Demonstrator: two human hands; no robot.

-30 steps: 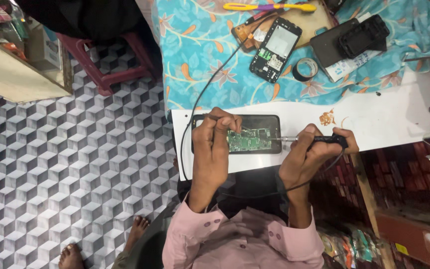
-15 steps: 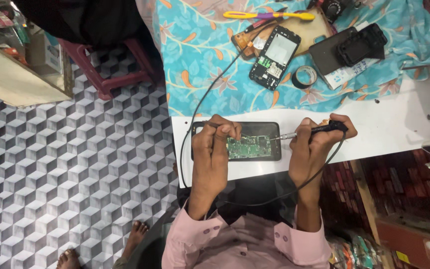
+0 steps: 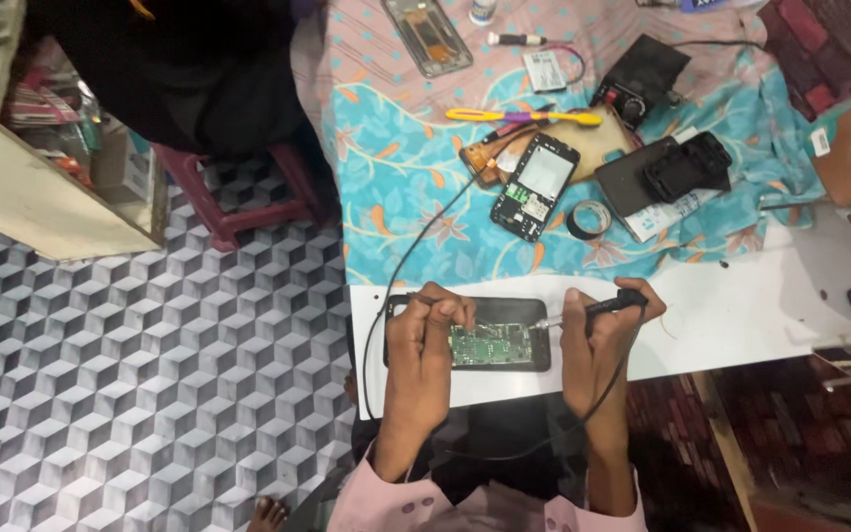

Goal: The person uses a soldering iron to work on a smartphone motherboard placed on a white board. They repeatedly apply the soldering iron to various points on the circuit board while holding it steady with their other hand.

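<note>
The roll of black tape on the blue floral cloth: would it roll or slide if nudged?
The roll of black tape lies flat on its side, so it probably would not roll. The cloth under it likely adds grip, so it would drag rather than slide. It looks small and light.

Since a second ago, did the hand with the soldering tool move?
No. The right hand holds the soldering iron at the same end of the opened phone on the white board; only the camera shifted.

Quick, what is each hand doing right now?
Left hand: pinched closed on the opened phone.
Right hand: closed around the soldering iron.
</note>
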